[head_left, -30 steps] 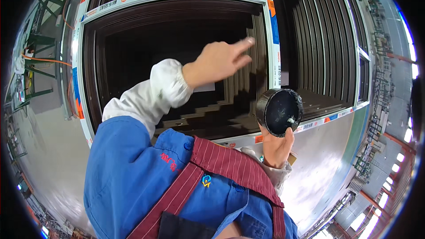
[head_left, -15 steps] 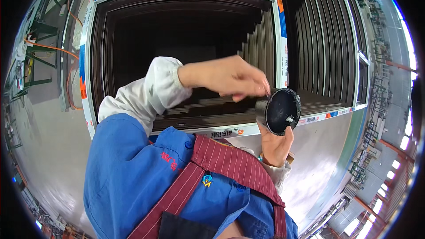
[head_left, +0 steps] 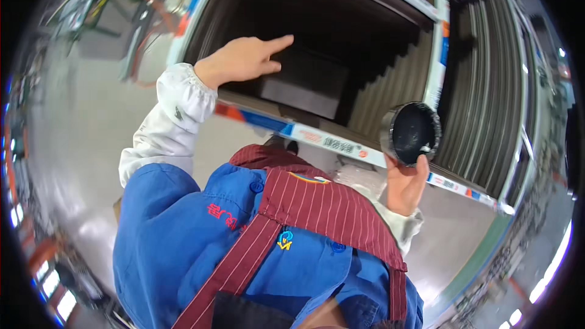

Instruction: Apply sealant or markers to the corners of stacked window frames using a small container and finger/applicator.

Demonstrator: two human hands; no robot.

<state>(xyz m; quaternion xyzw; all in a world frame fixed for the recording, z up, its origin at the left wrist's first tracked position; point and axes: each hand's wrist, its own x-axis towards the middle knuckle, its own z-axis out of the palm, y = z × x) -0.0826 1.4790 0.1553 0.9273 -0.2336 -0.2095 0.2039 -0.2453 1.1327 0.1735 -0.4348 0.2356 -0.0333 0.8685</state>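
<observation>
From my end of the feed, the left hand (head_left: 244, 59) is stretched out over the dark opening, index finger and thumb spread apart and the other fingers curled, with nothing I can make out between them; whether anything clings to the fingertip I can't tell. Half a second ago those fingers were at the cup's rim; now they are well apart from it, over the left part of the frame, so I take it that the work is away from the cup for the moment. The right hand (head_left: 407, 186) has kept its grip, thumb at the rim and palm below, holding the black cup (head_left: 409, 131) above the near right corner of the opening. The cup is round and shallow, its mouth tipped toward me, the rim scuffed, the inside nearly bare but for a white dab (head_left: 425, 148) by the thumb. Beneath, I see the dark frame (head_left: 317, 137), its near rail faced with white, blue and orange printed strip, and under it a stepped stack of ridged profiles (head_left: 390, 91). Closer to the body hangs a striped maroon apron (head_left: 317, 198) over a blue jacket (head_left: 177, 231).
</observation>
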